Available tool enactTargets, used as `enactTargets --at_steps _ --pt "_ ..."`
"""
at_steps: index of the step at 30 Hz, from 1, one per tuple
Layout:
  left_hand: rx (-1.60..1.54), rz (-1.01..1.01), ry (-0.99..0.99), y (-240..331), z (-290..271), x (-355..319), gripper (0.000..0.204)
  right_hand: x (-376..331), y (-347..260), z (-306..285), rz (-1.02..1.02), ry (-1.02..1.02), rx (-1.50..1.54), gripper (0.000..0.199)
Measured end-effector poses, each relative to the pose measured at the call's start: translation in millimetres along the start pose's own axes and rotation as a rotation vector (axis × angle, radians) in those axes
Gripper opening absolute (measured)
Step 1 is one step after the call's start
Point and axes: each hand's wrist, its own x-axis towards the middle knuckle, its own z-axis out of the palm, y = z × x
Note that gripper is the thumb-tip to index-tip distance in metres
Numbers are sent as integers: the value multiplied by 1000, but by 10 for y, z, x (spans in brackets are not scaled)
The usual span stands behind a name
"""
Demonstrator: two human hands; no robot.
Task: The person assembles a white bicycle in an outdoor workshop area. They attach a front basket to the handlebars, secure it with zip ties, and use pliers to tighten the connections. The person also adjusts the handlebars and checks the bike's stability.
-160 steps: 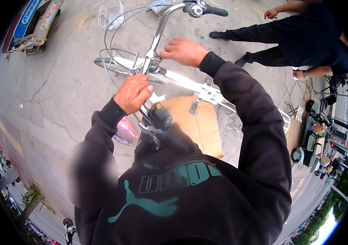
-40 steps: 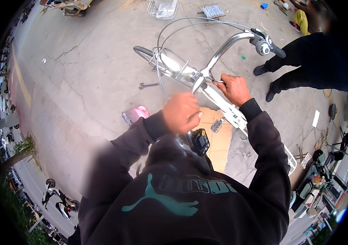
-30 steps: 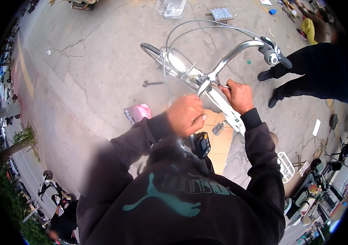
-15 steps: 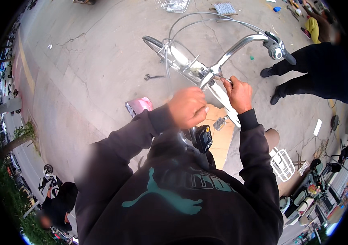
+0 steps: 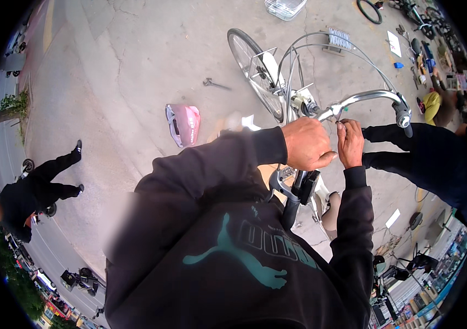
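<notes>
A white bicycle (image 5: 271, 68) stands in front of me, its silver handlebar (image 5: 366, 97) curving to the right. My left hand (image 5: 307, 143) is curled into a fist over the bar near its middle; what lies under the fingers is hidden. Close beside it, my right hand (image 5: 349, 143) has thumb and fingers pressed together just below the bar, at a thin dark piece too small to name. Below my left hand sit a black boxy device (image 5: 306, 186) and a dark grip (image 5: 290, 214).
An adjustable wrench (image 5: 216, 84) and a pink-and-white bag (image 5: 184, 125) lie on the concrete to the left. A wire basket (image 5: 285, 8) and a small folding stool (image 5: 339, 39) are farther off. One person in dark clothes (image 5: 409, 145) stands close at right, another (image 5: 52, 183) at far left.
My view has swung so the bicycle appears farther right. The handlebar and front wheel have turned somewhat. Both hands stay at the handlebar's middle, now closer together.
</notes>
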Motion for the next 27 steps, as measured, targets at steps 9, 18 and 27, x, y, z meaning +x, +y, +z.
enactTargets --at_steps 9,18,27 --pt "21 -164 36 220 -20 -20 52 -230 110 -37 419 -313 41 38" --pt "-42 -101 247 149 147 -54 40 -241 120 -58 386 -316 11 37" --pt "-67 -53 232 134 72 13 31 -171 -23 -7 443 -253 -107 37"
